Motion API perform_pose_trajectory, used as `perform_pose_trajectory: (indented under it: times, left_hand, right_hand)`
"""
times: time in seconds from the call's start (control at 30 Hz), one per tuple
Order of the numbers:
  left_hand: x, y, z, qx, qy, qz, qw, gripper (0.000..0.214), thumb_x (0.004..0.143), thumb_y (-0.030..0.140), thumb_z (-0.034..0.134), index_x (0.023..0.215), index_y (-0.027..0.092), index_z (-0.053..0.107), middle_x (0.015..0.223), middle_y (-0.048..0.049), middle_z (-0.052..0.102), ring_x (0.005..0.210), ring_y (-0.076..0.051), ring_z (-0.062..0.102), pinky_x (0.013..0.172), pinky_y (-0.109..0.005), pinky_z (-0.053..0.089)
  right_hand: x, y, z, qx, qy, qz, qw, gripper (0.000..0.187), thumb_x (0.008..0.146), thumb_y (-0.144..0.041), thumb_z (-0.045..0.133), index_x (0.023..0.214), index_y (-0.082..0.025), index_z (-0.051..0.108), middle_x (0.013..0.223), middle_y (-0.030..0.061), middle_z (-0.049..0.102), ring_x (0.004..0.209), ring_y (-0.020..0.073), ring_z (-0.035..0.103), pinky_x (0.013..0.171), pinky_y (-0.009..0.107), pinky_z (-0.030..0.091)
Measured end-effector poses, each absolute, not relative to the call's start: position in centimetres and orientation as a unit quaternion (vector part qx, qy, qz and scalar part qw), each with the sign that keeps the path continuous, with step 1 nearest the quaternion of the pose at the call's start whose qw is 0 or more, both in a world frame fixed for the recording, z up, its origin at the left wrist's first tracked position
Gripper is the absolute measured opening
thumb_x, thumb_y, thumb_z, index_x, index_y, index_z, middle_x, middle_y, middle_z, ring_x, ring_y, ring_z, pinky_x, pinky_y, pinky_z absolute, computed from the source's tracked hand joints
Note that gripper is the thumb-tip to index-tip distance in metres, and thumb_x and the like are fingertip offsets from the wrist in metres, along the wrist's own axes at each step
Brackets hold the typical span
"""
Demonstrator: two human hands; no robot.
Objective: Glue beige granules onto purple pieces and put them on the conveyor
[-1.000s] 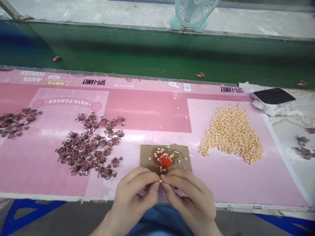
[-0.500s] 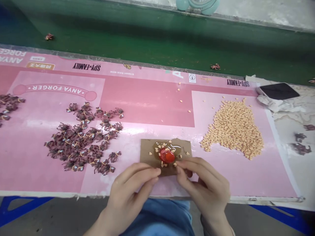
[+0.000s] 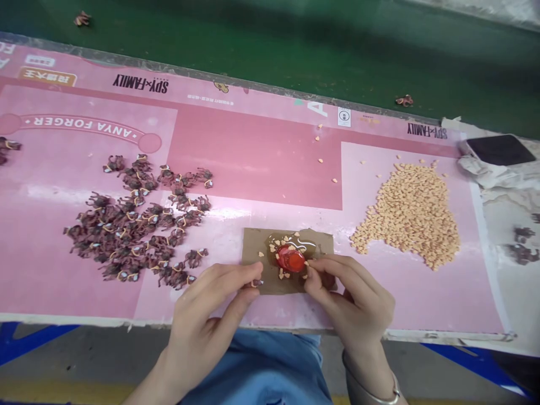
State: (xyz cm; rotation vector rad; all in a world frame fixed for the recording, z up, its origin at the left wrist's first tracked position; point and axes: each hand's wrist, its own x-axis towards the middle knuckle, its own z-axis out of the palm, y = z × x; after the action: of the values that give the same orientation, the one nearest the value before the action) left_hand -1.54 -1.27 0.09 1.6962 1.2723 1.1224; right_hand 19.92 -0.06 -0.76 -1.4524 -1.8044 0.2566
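My left hand (image 3: 213, 306) pinches a dark figure (image 3: 254, 283), 8 o'clock from the red cap (image 3: 295, 261). My right hand (image 3: 356, 298) pinches a tan bit (image 3: 307, 263) at the cap's 3 o'clock edge; can't tell if it touches. Cap's on the brown card (image 3: 251, 241), glossy puddle (image 3: 311, 245) and loose bits (image 3: 261, 254) around it. Figure pile (image 3: 122, 230) at 9–10 o'clock, bit pile (image 3: 411, 216) at 2–3.

Place: workshop | piled brown figures (image 3: 126, 233) | heaped tan pieces (image 3: 415, 216) | green strip (image 3: 253, 45), probably conveyor
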Motion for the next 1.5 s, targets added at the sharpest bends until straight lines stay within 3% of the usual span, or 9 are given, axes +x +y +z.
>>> perform_pose_trajectory:
  times: [0.17, 0.33, 0.5, 0.83, 1.0, 1.3, 1.5]
  left_hand:
    - [-1.6, -1.4, -0.1, 0.629, 0.504, 0.436, 0.401, 0.032, 0.094, 0.003, 0.065, 0.112, 0.028, 0.071, 0.108, 0.0025, 0.078, 0.104, -0.011, 0.073, 0.097, -0.015, 0.056]
    - [-1.0, -1.7, -0.4, 0.512, 0.494, 0.477, 0.516, 0.032, 0.095, 0.004, 0.064, 0.109, 0.032, 0.07, 0.107, 0.0039, 0.074, 0.103, -0.011, 0.075, 0.093, -0.016, 0.06]
    - [-0.3, -1.8, -0.2, 0.431, 0.458, 0.493, 0.601, 0.022, 0.094, 0.011, 0.072, 0.102, 0.032, 0.075, 0.1, 0.0039, 0.076, 0.102, -0.012, 0.075, 0.095, -0.017, 0.059]
    - [0.9, -1.2, 0.3, 0.211, 0.401, 0.462, 0.762, 0.011, 0.082, 0.026, 0.089, 0.086, 0.026, 0.079, 0.083, 0.0034, 0.078, 0.077, -0.007, 0.073, 0.071, -0.009, 0.056]
    - [0.7, -0.7, -0.2, 0.142, 0.365, 0.437, 0.81, 0.02, 0.079, 0.029, 0.091, 0.085, 0.023, 0.073, 0.067, 0.0069, 0.066, 0.054, -0.005, 0.063, 0.053, -0.012, 0.052]
    - [0.6, -0.8, -0.2, 0.111, 0.307, 0.428, 0.843, 0.014, 0.085, 0.024, 0.086, 0.085, 0.021, 0.072, 0.073, 0.0043, 0.073, 0.058, -0.007, 0.07, 0.059, -0.014, 0.057]
    - [0.8, -1.2, 0.2, 0.13, 0.405, 0.463, 0.778, 0.019, 0.078, 0.026, 0.092, 0.077, 0.021, 0.074, 0.072, 0.0051, 0.07, 0.058, -0.004, 0.066, 0.059, -0.01, 0.054]
  right_hand:
    - [20.1, 0.1, -0.9, -0.557, -0.732, 0.075, 0.386, 0.016, 0.09, -0.009, 0.067, 0.09, -0.025, 0.069, 0.077, -0.0002, 0.075, 0.063, 0.0118, 0.071, 0.056, 0.019, 0.058]
    - [20.3, 0.0, -0.9, -0.544, -0.743, 0.065, 0.384, 0.015, 0.091, -0.007, 0.068, 0.092, -0.022, 0.065, 0.077, 0.0014, 0.073, 0.064, 0.0107, 0.07, 0.052, 0.017, 0.054]
    - [20.3, -0.7, -0.4, -0.555, -0.698, 0.16, 0.423, 0.014, 0.089, -0.008, 0.069, 0.088, -0.022, 0.066, 0.078, 0.0001, 0.071, 0.061, 0.0093, 0.065, 0.049, 0.017, 0.051]
    - [19.3, -0.9, 1.6, -0.514, -0.638, 0.324, 0.473, 0.014, 0.086, -0.009, 0.07, 0.083, -0.023, 0.069, 0.073, -0.0011, 0.071, 0.059, 0.0111, 0.065, 0.052, 0.02, 0.055]
    - [18.7, -0.7, 2.3, -0.483, -0.667, 0.302, 0.48, 0.017, 0.084, -0.006, 0.068, 0.085, -0.022, 0.069, 0.075, -0.0006, 0.072, 0.059, 0.0106, 0.066, 0.051, 0.02, 0.055]
    - [17.9, -0.3, 2.3, -0.464, -0.713, 0.25, 0.463, 0.018, 0.088, -0.003, 0.064, 0.089, -0.021, 0.066, 0.075, -0.0011, 0.071, 0.06, 0.0087, 0.066, 0.056, 0.018, 0.059]
    - [18.2, -1.6, 3.2, -0.47, -0.812, 0.095, 0.332, 0.017, 0.092, -0.005, 0.063, 0.102, -0.016, 0.072, 0.082, 0.0026, 0.078, 0.071, 0.0119, 0.075, 0.074, 0.02, 0.064]
